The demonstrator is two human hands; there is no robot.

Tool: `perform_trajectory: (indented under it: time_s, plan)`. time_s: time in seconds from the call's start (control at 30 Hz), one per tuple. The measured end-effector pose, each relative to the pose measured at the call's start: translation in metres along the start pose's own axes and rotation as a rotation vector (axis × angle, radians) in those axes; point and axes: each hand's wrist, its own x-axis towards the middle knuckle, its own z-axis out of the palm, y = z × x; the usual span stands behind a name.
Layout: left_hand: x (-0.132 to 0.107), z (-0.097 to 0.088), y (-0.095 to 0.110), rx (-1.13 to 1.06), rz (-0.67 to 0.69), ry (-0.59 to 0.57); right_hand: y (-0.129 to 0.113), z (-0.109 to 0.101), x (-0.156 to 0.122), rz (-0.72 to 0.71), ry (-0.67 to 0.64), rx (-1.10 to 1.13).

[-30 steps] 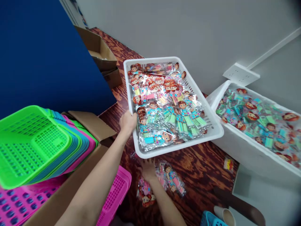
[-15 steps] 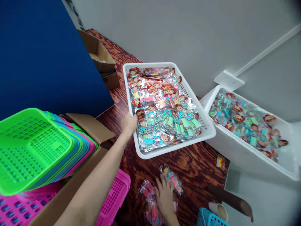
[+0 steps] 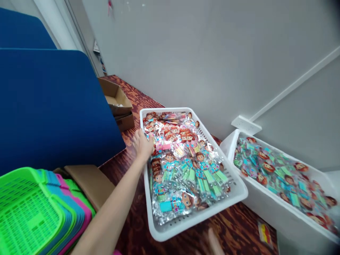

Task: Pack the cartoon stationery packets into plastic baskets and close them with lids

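Nearest me, just off the near end of the white basket (image 3: 199,216), I see part of my right hand (image 3: 214,242), badly blurred. I cannot tell how far its fingers are opened or whether it has hold of anything. To the near left of the basket stands a stack of nested green, blue and pink baskets (image 3: 71,210), with a brown cardboard flap (image 3: 89,182) beside it. My left forearm (image 3: 117,207) crosses between that stack and the basket.

My left hand (image 3: 143,143) is at the basket's left rim, its fingers extended on the outer side and its thumb toward the inside. I cannot tell how firmly, if at all, it closes on the rim. The basket sits at the centre of my view above a dark wood-grain surface (image 3: 132,221); whether its base lies flat there I cannot tell. It is full of flat packets (image 3: 183,170), clear and shiny, with printed cartoon heads and pink, yellow, green and blue sticks.

Right of the basket, a white bin (image 3: 265,210) holds more such packets in a loose heap; a small yellow-and-red packet (image 3: 265,233) lies near the basket's right end, just beside the bin. A blue panel (image 3: 53,106) rises left of the basket. Beyond the basket's far left corner are two cartons (image 3: 124,122), the upper one open. Behind it all is the grey wall (image 3: 172,63), with a white socket strip (image 3: 245,124) to the basket's far right.
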Motion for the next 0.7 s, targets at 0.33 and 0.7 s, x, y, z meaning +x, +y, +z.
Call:
perform_trajectory:
  time_s: [0.33, 0.7]
  plan:
    - [0.132, 0.019, 0.023, 0.067, -0.175, -0.102, -0.035, 0.003, 0.042, 0.173, 0.172, 0.484]
    - [0.101, 0.002, -0.005, 0.141, -0.199, -0.138, -0.045, 0.001, 0.032, 0.152, 0.225, 0.335]
